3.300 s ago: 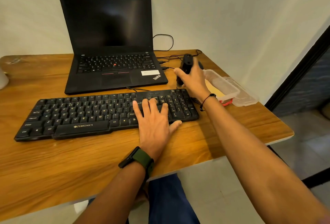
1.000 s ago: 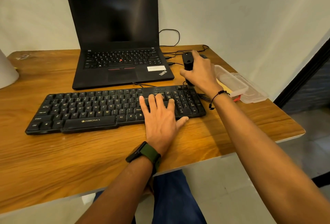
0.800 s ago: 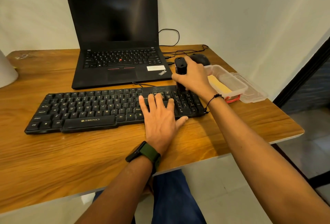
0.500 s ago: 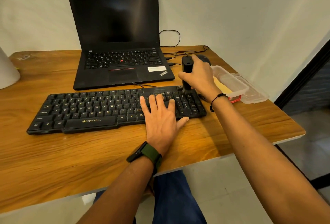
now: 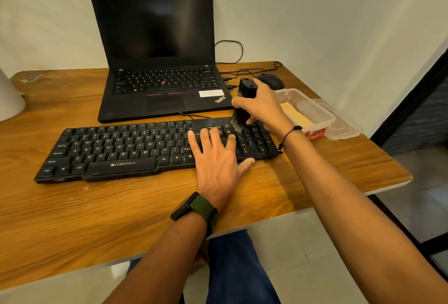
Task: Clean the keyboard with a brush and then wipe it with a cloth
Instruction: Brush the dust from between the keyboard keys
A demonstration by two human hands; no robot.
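Note:
A black keyboard (image 5: 121,148) lies across the wooden desk (image 5: 121,219) in front of the laptop. My right hand (image 5: 263,107) grips a black brush (image 5: 244,102) held upright, its bristles touching the keys at the keyboard's upper right, beside the number pad. My left hand (image 5: 215,158) rests flat with fingers spread on the right part of the keyboard, its thumb on the desk. A yellow cloth (image 5: 297,115) lies inside a clear plastic box (image 5: 315,112) to the right of the keyboard.
An open black laptop (image 5: 157,61) stands behind the keyboard, with cables (image 5: 242,71) running off to its right. A black mouse (image 5: 271,80) sits behind the box, whose clear lid (image 5: 344,126) lies beside it near the desk's right edge. A white object (image 5: 9,100) stands at far left.
My right hand has swept the brush back and forth over the keyboard's upper right corner and now has it lower, bristles on the keys. My left hand has stayed in place.

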